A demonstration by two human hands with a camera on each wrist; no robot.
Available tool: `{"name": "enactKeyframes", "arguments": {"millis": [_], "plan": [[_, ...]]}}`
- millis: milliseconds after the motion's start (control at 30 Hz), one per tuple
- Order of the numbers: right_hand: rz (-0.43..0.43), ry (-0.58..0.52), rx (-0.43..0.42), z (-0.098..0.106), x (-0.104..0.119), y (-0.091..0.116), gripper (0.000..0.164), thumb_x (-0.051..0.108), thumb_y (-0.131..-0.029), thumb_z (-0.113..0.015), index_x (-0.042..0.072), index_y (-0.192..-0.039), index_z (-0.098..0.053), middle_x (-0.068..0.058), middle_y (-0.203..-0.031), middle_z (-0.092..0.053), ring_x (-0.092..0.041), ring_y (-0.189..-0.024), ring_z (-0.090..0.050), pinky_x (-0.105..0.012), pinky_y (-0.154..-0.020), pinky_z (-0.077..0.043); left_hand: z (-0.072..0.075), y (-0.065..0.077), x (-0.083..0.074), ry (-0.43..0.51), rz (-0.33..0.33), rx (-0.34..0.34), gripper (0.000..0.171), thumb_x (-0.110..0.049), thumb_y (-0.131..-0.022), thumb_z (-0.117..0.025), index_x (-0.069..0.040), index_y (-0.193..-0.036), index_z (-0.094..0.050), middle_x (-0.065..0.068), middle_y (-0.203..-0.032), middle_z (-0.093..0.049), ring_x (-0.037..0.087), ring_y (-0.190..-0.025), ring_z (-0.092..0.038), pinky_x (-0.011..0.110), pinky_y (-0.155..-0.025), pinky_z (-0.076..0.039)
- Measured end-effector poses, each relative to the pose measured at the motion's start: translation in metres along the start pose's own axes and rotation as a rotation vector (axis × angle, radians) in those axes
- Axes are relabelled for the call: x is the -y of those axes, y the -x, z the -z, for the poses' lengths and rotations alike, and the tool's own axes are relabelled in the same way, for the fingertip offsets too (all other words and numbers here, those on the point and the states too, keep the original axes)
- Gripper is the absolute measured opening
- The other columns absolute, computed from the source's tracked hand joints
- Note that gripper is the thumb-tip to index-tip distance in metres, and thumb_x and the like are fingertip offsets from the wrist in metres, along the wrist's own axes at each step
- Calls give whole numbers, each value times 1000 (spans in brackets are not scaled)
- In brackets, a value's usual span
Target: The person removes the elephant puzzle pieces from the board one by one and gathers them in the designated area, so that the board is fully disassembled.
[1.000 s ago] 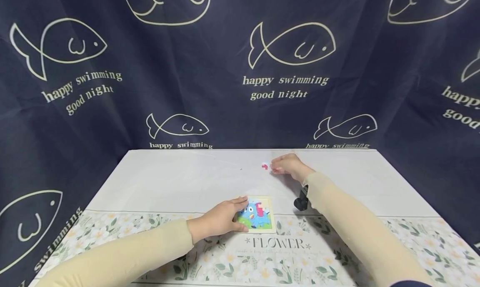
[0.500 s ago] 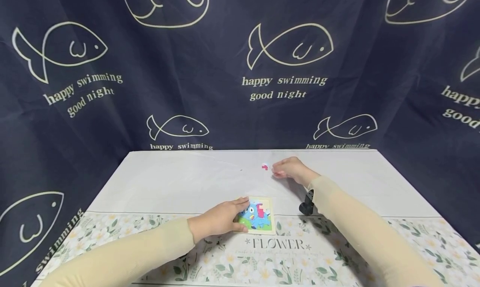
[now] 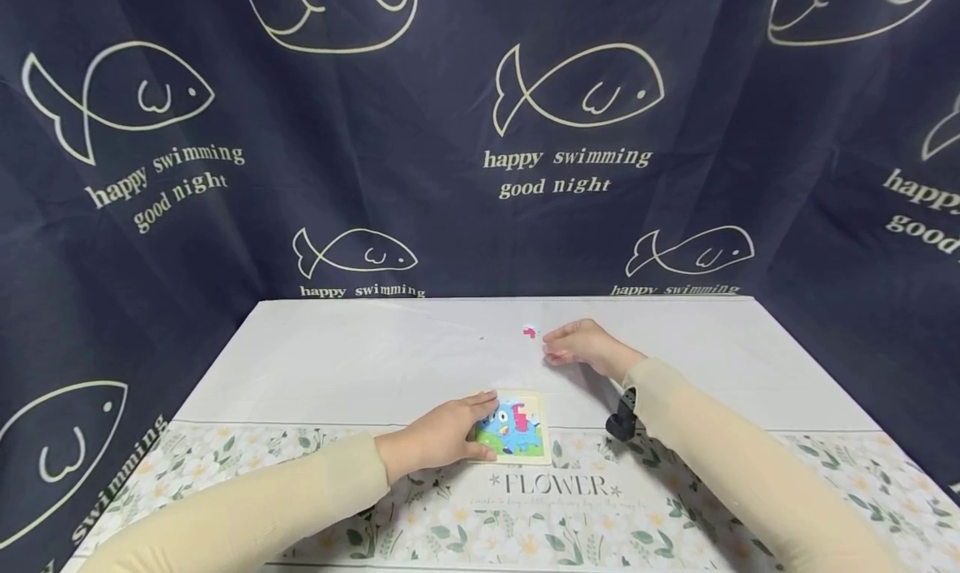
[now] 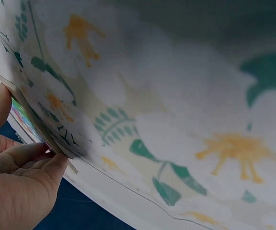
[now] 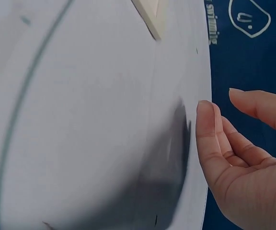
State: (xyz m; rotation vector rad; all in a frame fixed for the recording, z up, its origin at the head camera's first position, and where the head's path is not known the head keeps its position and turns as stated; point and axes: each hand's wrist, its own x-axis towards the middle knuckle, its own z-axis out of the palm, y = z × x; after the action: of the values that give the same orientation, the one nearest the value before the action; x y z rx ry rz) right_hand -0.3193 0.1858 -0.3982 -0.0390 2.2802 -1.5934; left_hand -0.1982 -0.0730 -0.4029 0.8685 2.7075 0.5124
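My left hand (image 3: pixel 438 433) grips the left side of a square puzzle board (image 3: pixel 545 427), thumb at the near edge and fingers at the far edge. Its pale wooden frame holds a picture of a blue cartoon animal with a pink part. In the left wrist view, thumb and fingers lie on the rim of the puzzle board (image 4: pixel 30 112). Behind it on the table lies a small pink-and-white puzzle piece (image 3: pixel 529 332). My right hand (image 3: pixel 588 346) is just right of that piece, fingers loosely bent. In the right wrist view a gap shows between thumb and forefinger, with nothing in it.
White cloth (image 3: pixel 360 356) covers the table's far part, and a floral cloth printed FLOWER (image 3: pixel 555 485) the near part. A tiny dark speck (image 3: pixel 482 338) lies left of the piece. Dark blue curtain (image 3: pixel 465 248) hangs behind. A black wrist camera (image 3: pixel 621 419) sits below my right sleeve.
My right hand has drawn slightly right and nearer, away from the puzzle piece. The left hand and the puzzle board have stayed in place.
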Motion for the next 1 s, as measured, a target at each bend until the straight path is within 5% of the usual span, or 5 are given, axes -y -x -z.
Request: {"name": "enactKeyframes", "arguments": {"millis": [567,1000], "plan": [[22,186,122,-33,7,43,21,3,-84,-71,-9,-101,-70,-11,-82,-74,-13,-67,-69,-30,-72,-61,-1,0,-1,42,22,-12,79,-40,-85,-72,-3,-146,-41,6,-157,-33,23,-145,-33,38,-119,-30],[-2,400,72,-51,13,60,11,-2,-72,-79,1,-82,-74,-4,-72,-71,-13,-60,-65,-27,-61,-59,-3,-1,1,57,23,-19,78,-40,-84,-72,-5,-146,-42,5,-157,-33,22,-145,-32,38,-119,-30]]}}
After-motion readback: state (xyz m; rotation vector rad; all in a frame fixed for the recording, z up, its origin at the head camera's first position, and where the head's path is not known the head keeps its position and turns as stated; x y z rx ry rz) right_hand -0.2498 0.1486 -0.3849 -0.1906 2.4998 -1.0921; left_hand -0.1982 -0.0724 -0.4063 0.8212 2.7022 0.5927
